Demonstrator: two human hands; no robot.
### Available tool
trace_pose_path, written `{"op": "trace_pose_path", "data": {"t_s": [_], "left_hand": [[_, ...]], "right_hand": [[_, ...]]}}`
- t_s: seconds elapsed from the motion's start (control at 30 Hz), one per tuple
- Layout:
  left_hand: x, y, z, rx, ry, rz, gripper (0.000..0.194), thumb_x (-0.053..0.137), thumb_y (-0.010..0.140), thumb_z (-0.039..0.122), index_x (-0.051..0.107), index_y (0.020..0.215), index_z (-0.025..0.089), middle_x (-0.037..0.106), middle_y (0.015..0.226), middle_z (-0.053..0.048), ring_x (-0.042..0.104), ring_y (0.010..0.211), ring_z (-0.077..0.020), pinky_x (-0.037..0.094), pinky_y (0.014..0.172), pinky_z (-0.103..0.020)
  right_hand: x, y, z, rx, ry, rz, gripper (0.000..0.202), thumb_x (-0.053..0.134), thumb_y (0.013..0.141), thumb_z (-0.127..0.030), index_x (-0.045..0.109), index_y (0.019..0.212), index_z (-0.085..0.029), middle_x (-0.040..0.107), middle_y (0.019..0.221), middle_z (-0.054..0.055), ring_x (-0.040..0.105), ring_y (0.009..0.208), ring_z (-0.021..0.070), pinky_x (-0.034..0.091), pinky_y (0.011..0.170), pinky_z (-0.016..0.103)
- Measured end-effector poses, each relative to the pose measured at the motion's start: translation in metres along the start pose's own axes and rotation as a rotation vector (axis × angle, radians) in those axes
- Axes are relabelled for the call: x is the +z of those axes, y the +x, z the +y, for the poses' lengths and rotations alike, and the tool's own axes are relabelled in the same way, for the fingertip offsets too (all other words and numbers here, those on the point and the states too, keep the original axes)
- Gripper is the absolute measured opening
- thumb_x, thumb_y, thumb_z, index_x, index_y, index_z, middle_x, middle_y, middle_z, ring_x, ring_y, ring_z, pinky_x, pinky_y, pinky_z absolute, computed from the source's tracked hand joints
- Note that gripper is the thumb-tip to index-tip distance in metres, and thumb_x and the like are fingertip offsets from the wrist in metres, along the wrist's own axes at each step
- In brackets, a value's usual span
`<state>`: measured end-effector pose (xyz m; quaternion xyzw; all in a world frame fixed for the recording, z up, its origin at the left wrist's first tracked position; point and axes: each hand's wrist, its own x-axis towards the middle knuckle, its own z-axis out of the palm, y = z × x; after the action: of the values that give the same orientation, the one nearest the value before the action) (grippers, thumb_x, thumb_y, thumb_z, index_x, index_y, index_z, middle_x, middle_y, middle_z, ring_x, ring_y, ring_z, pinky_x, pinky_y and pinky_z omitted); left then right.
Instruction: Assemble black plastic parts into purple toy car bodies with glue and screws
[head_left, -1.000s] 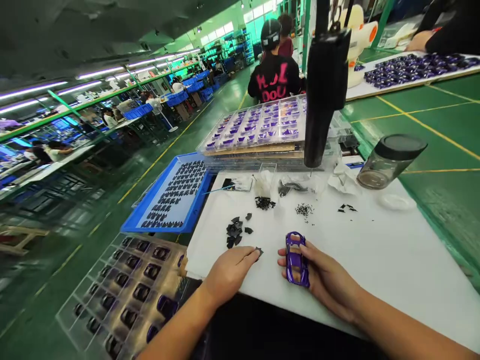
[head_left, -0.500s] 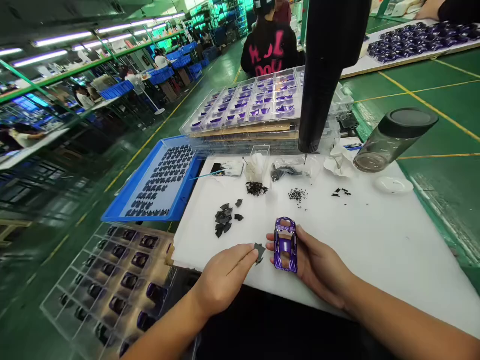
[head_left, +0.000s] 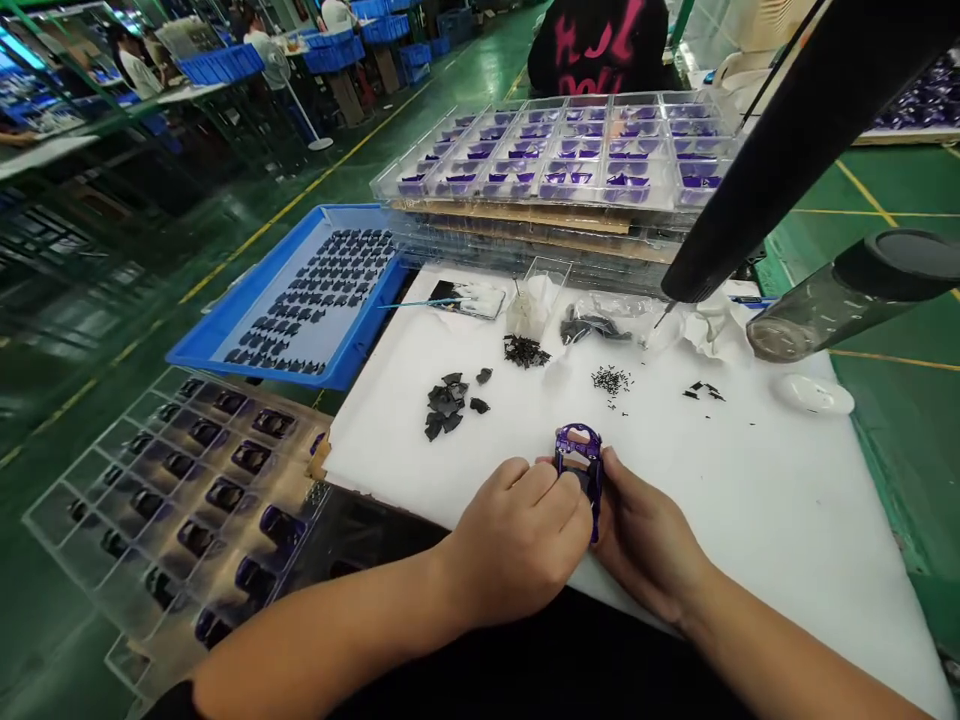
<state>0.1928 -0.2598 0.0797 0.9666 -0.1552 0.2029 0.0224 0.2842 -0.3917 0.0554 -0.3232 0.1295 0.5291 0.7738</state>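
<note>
A purple toy car body (head_left: 592, 446) rests in my right hand (head_left: 649, 535), held along its right side over the table's near edge. My left hand (head_left: 525, 540) is closed, its fingers pressed over the lower part of the car body. A dark grey plastic piece (head_left: 576, 476) shows in part by the left fingertips, inside the shell; the fingers hide most of it. Beyond the hands lie similar dark pieces (head_left: 446, 400), a heap of small black parts (head_left: 525, 351), small black screws (head_left: 611, 380) and a few thin black pieces (head_left: 705, 391).
A black electric screwdriver (head_left: 720, 220) hangs at the right, its bit above the white table (head_left: 772, 520). A tinted bottle (head_left: 817, 310) and a white oval object (head_left: 814, 393) stand beyond. Blue tray (head_left: 349, 345), stacked clear trays (head_left: 525, 215) and car-body trays (head_left: 247, 415) surround the table. A person is beyond.
My left hand has moved right, bringing the dark grey piece onto the car body. My right hand still holds the car body. The view has tilted and shifted.
</note>
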Motion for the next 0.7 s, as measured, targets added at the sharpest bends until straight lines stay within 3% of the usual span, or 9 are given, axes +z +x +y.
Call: {"op": "trace_pose_path", "data": {"t_s": [0.33, 0.7], "left_hand": [[0.002, 0.007, 0.006, -0.067, -0.019, -0.126, 0.015, 0.043, 0.09, 0.011, 0.058, 0.088, 0.014, 0.059, 0.083, -0.006, 0.056, 0.076, -0.0224, 0.041, 0.062, -0.035], [0.004, 0.01, 0.014, -0.112, 0.012, -0.088, 0.013, 0.048, 0.085, 0.005, 0.053, 0.079, 0.016, 0.054, 0.074, -0.004, 0.05, 0.069, -0.0204, 0.041, 0.063, -0.034]], "right_hand": [[-0.002, 0.003, 0.002, -0.089, -0.055, 0.007, 0.024, 0.057, 0.093, -0.036, 0.072, 0.101, -0.019, 0.073, 0.104, 0.005, 0.06, 0.112, 0.025, 0.045, 0.101, 0.039], [-0.005, 0.001, 0.004, -0.043, -0.075, 0.033, 0.033, 0.055, 0.094, -0.042, 0.069, 0.111, -0.018, 0.073, 0.108, 0.008, 0.06, 0.114, 0.0264, 0.041, 0.106, 0.043]]}}
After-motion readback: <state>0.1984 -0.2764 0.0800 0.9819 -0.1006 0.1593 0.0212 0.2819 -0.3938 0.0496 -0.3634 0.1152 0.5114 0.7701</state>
